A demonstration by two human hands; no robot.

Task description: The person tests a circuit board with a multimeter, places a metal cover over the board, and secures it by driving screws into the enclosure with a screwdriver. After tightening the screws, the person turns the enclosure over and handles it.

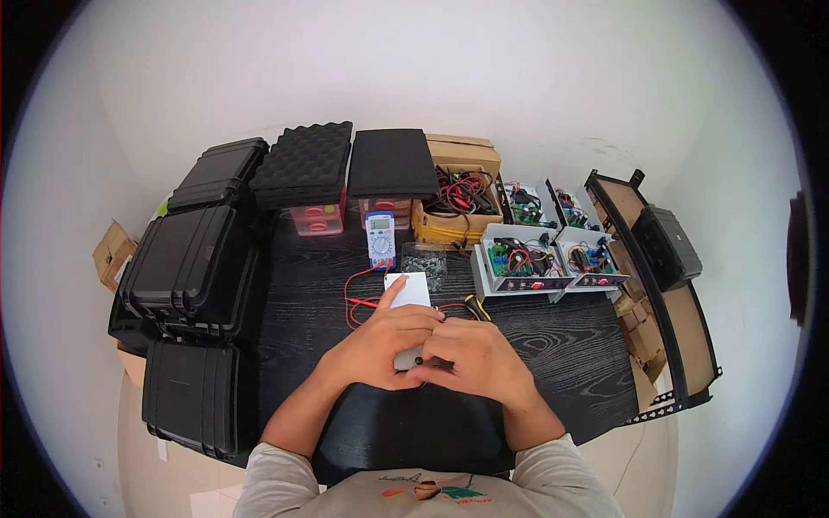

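Note:
My left hand [382,344] curls around a small grey object [405,359] with a dark round spot, its index finger stretched forward over a white square piece [412,288]. My right hand [479,356] is closed at the right end of the same grey object, thumb and fingers pressed on it. Most of the object is hidden by my fingers. Just beyond them lie a blue and white multimeter [380,239] with red leads, a red test probe [362,302], a clear bag of small parts [426,261] and a yellow and black screwdriver [477,308].
Black hard cases [186,268] are stacked on the left. Black foam sheets [393,164] rest on clear red drawer boxes [318,220]. A cardboard box of cables [453,224] stands at the back. Several open circuit-board units [527,263] sit right, beside a black metal rack [682,337].

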